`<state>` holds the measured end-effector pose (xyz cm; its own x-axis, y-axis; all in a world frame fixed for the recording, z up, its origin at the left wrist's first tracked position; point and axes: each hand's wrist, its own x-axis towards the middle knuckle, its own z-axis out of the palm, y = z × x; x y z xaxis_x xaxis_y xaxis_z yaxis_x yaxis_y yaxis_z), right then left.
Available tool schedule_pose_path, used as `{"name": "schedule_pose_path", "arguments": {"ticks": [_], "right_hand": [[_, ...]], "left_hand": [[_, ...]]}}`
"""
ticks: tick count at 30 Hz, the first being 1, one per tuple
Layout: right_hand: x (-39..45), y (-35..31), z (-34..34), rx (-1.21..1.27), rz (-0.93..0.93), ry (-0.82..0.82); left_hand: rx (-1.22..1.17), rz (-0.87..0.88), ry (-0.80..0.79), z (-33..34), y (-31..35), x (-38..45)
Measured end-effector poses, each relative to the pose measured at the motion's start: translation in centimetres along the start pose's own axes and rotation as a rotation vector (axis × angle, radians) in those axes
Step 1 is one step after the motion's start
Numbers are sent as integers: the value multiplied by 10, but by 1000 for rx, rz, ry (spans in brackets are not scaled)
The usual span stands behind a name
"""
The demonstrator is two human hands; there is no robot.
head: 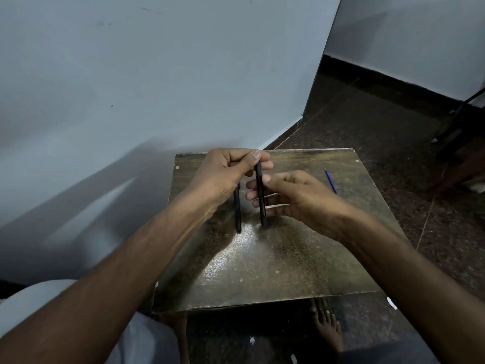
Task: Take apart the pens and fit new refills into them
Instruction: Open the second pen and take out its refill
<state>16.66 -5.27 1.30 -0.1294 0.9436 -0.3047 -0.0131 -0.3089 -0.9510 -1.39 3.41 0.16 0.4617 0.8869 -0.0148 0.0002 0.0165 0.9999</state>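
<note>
No brand or writing readable on any of the pens here, they're just plain dark sticks from this angle.

The bench (275, 258) is a small square top, dull gold-brown and scuffed, with a shiny glare patch near its middle. Everything below is placed relative to that bench. Behind it and to its left is a pale blue-grey wall (131, 88) with a few dark specks. To the right of the bench the floor (380, 122) is dark speckled stone with thin seams, and a black stand leg pokes in at the far right. A bare foot (328, 329) shows under the bench's near edge, plus a few white scraps on the floor.

Over the far half of the bench, the left hand (225, 177) has its fingers pinched shut on the top end of a black pen (261, 195), which stands close to upright with its lower end down by the bench surface. The right hand (296, 195) is right beside it, thumb against the pen's upper part and the other fingers loosely spread behind the barrel; can't tell if they're really gripping it.

A second black pen (237, 214) lies on the bench just left of the held one, partly under the left wrist. A thin blue refill (331, 181) lies alone near the bench's far right side, well apart from the hands.
</note>
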Motion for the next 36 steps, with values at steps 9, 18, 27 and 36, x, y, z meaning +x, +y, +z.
{"name": "schedule_pose_path", "arguments": {"ticks": [9,18,27,36], "right_hand": [[5,5,-4,-36,13,74],[4,7,-2,-70,13,156],[4,6,2,-100,-64,229],[0,1,2,-47,-85,101]], "left_hand": [[9,26,-27,2,4,-1],[31,39,-53,3,3,0],[39,59,-38,3,1,2],[2,33,-5,0,1,4]]}}
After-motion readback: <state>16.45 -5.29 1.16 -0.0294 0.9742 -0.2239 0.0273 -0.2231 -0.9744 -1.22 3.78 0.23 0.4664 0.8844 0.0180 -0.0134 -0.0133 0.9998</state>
